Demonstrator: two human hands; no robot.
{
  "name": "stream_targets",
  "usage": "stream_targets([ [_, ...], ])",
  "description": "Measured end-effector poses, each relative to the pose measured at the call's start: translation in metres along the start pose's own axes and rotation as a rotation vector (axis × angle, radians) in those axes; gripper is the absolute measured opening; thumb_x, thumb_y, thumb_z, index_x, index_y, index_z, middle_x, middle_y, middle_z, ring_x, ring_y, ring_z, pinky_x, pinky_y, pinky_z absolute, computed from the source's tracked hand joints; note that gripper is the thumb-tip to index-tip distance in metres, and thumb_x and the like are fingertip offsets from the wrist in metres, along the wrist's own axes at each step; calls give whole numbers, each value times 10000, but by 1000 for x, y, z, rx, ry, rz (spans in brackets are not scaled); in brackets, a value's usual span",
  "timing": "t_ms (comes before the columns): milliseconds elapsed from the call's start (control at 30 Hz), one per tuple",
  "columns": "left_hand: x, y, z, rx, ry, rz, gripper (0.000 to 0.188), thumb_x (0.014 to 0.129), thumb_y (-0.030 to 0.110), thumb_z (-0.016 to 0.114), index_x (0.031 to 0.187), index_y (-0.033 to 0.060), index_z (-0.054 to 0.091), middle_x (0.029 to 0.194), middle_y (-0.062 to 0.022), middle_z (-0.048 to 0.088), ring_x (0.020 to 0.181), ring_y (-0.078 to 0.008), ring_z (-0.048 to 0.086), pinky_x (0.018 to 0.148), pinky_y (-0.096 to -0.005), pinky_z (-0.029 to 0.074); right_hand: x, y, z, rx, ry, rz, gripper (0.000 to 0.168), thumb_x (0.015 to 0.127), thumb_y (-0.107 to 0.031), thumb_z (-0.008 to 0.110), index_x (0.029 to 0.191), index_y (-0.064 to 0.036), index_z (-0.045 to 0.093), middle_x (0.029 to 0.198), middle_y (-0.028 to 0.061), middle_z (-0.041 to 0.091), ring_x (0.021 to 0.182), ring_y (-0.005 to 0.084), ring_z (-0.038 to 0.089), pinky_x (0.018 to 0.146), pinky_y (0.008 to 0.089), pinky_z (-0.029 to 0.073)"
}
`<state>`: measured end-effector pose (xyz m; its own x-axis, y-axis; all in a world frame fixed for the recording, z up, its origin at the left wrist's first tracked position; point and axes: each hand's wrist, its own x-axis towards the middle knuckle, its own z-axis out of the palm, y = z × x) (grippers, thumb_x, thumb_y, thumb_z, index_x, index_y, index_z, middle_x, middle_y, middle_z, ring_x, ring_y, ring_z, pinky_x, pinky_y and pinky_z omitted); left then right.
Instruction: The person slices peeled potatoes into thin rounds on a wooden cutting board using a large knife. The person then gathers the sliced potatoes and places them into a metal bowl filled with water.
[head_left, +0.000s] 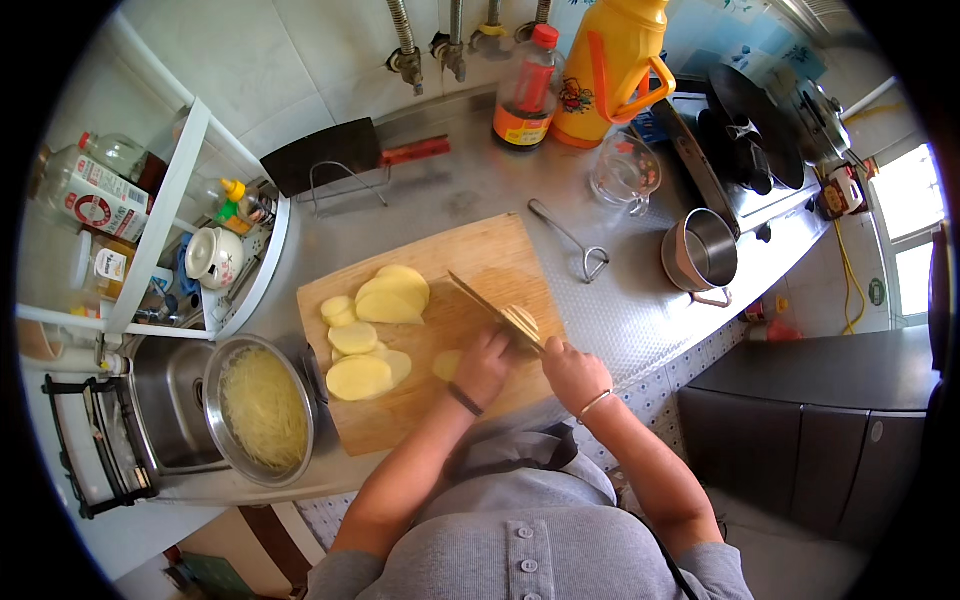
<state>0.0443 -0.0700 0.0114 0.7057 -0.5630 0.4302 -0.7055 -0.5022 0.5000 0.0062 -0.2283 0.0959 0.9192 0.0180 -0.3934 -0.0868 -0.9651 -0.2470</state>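
Note:
My right hand (574, 373) grips the handle of a kitchen knife (487, 304), its blade pointing up and left over a wooden cutting board (420, 251). Against the blade, my left hand (487, 364) bears down with curled fingers on what looks like a piece of potato, mostly hidden by hand and knife. Pale slices (523, 319) show just beyond the blade. One slice (448, 365) lies flat left of my left hand. On the board's left part rest several overlapping potato slices (360, 377). A metal bowl (217, 420) of potato shreds (266, 409) stands left of the board.
A sink (169, 405) lies left of the bowl. Behind the board are a cleaver (326, 161) on a wire stand, a peeler (562, 232), a sauce bottle (525, 90) and a yellow thermos (607, 67). A glass cup (625, 176), small pot (699, 251) and gas stove (697, 157) stand at right.

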Motion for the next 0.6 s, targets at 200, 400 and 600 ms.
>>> stream_targets([
  [200, 1, 1, 1, 53, 27, 24, 220, 700, 19, 555, 904, -13, 631, 1001, -125, 580, 967, -281, 539, 814, -354, 492, -44, 26, 2, -7, -20, 92, 169, 901, -210, 427, 886, -44, 458, 800, 161, 629, 689, 362, 630, 592, 453, 519],
  [400, -4, -2, 4, 52, 42, 20, 213, 694, 14, 556, 892, -18, 628, 1011, -130, 579, 966, -286, 539, 815, -360, 491, -60, 34, -4, -4, 46, 10, 165, 897, -214, 449, 873, -51, 452, 749, 139, 609, 648, 345, 621, 564, 432, 519],
  [600, -3, -1, 1, 55, 12, 11, 211, 693, 22, 557, 887, -2, 638, 1017, -128, 590, 956, -278, 546, 806, -350, 493, -59, 39, 4, -63, 39, -45, 89, 852, -132, 463, 862, -46, 442, 751, 139, 606, 650, 329, 628, 553, 413, 521],
])
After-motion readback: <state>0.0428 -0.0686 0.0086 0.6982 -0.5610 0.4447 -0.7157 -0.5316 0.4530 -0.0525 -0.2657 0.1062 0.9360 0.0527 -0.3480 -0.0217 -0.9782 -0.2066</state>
